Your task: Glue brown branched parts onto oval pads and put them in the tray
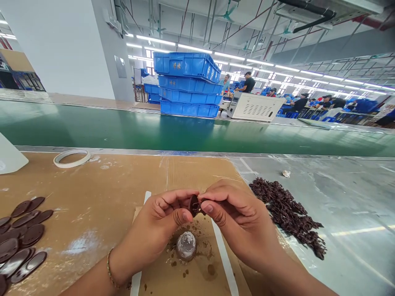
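My left hand (163, 220) pinches a dark brown oval disc (194, 205) on its edge between thumb and fingers. Against it, my right hand (240, 220) grips a small dark brown piece (203, 201), mostly hidden by the fingertips. The two parts touch, but whether they are joined I cannot tell. Below the hands a small clear cup (186, 246) stands on the stained cardboard (197, 283). Glossy brown oval discs (23, 238) lie in a group at the left. Over on the right is a long heap of small dark brown pieces (286, 213).
A roll of tape (72, 158) lies at the back left, near a pale white object (10, 154). Beyond the table edge runs a green conveyor belt (129, 131). Stacked blue crates (189, 96) and a pale metal box (254, 107) stand behind it. People work in the distance.
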The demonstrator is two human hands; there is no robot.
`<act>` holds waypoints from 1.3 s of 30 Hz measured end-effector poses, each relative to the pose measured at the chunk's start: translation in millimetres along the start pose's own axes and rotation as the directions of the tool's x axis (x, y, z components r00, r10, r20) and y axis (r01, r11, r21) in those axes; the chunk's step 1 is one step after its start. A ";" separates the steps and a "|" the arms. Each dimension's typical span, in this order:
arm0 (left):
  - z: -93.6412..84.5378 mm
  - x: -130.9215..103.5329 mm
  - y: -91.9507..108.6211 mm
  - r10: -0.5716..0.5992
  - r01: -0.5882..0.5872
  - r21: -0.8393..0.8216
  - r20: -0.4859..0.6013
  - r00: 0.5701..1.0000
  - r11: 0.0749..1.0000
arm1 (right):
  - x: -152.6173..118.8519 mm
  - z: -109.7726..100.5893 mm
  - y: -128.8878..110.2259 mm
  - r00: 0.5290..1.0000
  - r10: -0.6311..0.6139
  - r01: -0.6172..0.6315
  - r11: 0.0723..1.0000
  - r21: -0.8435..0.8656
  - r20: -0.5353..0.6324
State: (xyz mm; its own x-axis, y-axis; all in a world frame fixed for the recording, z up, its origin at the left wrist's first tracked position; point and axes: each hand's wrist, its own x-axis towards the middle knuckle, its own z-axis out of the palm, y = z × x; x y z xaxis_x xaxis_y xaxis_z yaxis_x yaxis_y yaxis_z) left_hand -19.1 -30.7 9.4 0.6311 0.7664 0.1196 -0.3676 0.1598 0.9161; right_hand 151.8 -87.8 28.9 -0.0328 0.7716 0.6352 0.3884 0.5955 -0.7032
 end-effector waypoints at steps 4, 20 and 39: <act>0.3 -0.2 1.2 0.019 -0.018 0.024 -0.011 1.000 1.000 | -0.8 0.9 -1.4 1.000 -0.001 0.001 1.000 -0.019 -0.011; -0.9 3.4 -2.6 -0.043 0.050 0.086 -0.085 0.995 0.995 | -1.9 7.9 -0.2 0.969 0.246 -0.245 0.964 0.106 0.005; -11.2 6.4 1.0 0.007 0.004 0.042 -0.268 0.963 0.999 | 15.3 25.6 -12.5 0.928 0.333 -0.366 0.896 0.252 0.165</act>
State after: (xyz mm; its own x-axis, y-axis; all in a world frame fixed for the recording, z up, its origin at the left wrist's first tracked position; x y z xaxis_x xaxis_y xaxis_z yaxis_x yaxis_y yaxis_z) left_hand -23.1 -18.6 6.8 0.4220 0.9064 0.0192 -0.3361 0.1367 0.9319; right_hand 122.9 -77.7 39.3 -0.0529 0.9516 0.3029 0.1284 0.3073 -0.9429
